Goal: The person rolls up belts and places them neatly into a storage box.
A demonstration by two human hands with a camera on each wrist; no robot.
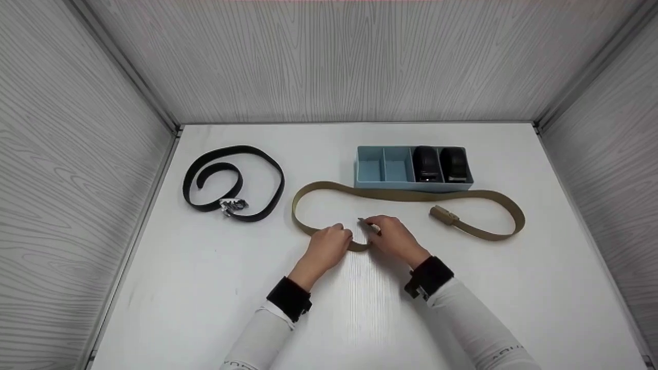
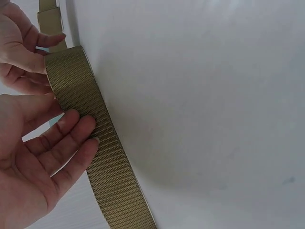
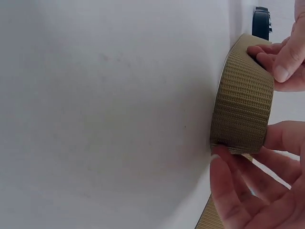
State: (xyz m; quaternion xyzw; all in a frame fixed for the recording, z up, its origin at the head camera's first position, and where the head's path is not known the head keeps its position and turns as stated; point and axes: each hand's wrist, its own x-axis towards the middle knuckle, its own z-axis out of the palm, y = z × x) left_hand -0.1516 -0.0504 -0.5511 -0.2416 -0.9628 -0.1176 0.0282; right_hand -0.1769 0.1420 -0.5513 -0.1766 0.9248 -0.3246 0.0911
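A tan webbing belt (image 1: 393, 195) stands on its edge across the white table in a long open curve, its tan buckle (image 1: 443, 215) lying to the right. My left hand (image 1: 329, 246) pinches the strap near the front of the left loop. Just to its right, my right hand (image 1: 396, 239) pinches the strap close to its free end, where it bends back. In the left wrist view, the fingers (image 2: 71, 143) lie along the ribbed webbing (image 2: 109, 148). The right wrist view shows the right fingertips (image 3: 221, 167) around the bend of the webbing (image 3: 245, 95).
Behind the tan belt sits a blue divided box (image 1: 370, 184). Its two right compartments hold rolled black belts (image 1: 426, 163); the two left ones are bare. A loosely coiled black belt (image 1: 239, 149) with a shiny buckle (image 1: 234, 206) lies at left. Grey wood-grain walls (image 1: 329, 61) enclose the table.
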